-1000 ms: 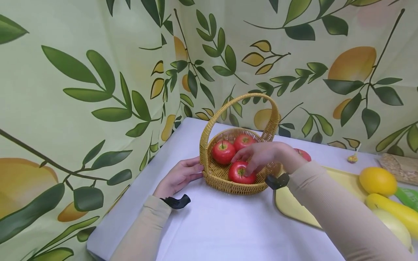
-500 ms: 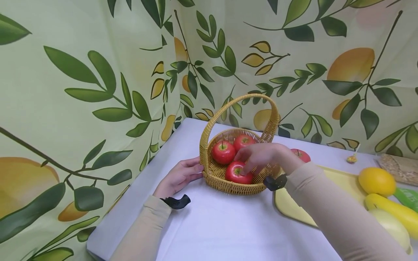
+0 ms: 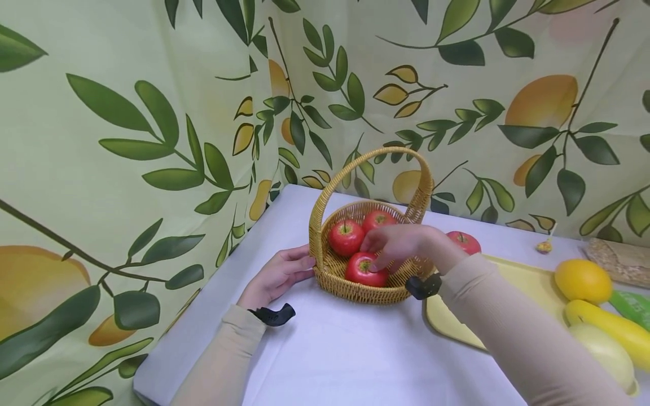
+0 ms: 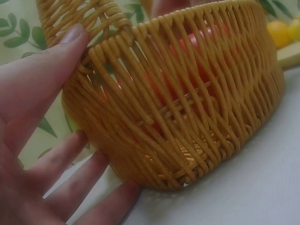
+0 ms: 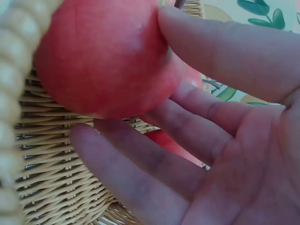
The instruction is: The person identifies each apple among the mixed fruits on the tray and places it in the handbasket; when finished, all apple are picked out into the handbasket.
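A wicker basket (image 3: pixel 350 290) with a tall hoop handle stands on the white-covered table. My left hand (image 3: pixel 278 275) touches its left side. In the left wrist view the thumb lies at the foot of the handle, and the spread fingers (image 4: pixel 79 180) lie against the wall. Inside the basket my right hand (image 3: pixel 401 245) holds a red apple (image 3: pixel 361 272) at the near side. Seen from the right wrist, the thumb is on that apple near its stem, with fingers below and behind it. Two more red apples, one at left (image 3: pixel 346 237) and one behind (image 3: pixel 378 218), lie in the basket.
Right of the basket, a red apple (image 3: pixel 464 242) lies behind a yellow tray (image 3: pixel 452 316). An orange (image 3: pixel 584 281), a long yellow fruit or vegetable (image 3: pixel 609 327) and a pale round one (image 3: pixel 604 352) are at the right. Leaf-printed cloth (image 3: pixel 167 45) hangs behind.
My right hand has shifted the near apple slightly left within the basket. The left hand stays against the basket's side.
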Tool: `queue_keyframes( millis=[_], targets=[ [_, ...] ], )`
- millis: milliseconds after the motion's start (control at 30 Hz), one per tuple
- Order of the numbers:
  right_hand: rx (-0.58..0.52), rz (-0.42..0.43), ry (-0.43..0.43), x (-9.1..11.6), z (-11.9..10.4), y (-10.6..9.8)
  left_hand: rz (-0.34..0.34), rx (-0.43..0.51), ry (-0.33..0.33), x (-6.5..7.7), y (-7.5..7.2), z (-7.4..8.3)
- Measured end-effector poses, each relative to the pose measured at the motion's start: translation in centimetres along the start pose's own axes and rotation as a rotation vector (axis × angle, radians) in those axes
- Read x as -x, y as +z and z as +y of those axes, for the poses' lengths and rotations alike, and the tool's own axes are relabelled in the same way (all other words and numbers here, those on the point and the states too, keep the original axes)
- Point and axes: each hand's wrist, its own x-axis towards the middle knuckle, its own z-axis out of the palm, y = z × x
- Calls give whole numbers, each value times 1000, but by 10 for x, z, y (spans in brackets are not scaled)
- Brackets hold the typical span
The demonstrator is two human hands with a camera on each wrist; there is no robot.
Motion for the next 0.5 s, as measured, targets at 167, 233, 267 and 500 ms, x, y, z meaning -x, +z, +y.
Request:
queue_keyframes(
  millis=[167,233,267,500],
  targets=[
    [54,30,-25,1,0,1,4,-11,0,0,0,1],
    [76,48,-29,2,2,3,8,-8,5,0,0,2],
    [93,58,-28,3,2,4,11,-7,5,0,0,2],
    [329,159,-97,14,10,13,32,-17,-6,2,2,3]
  ],
)
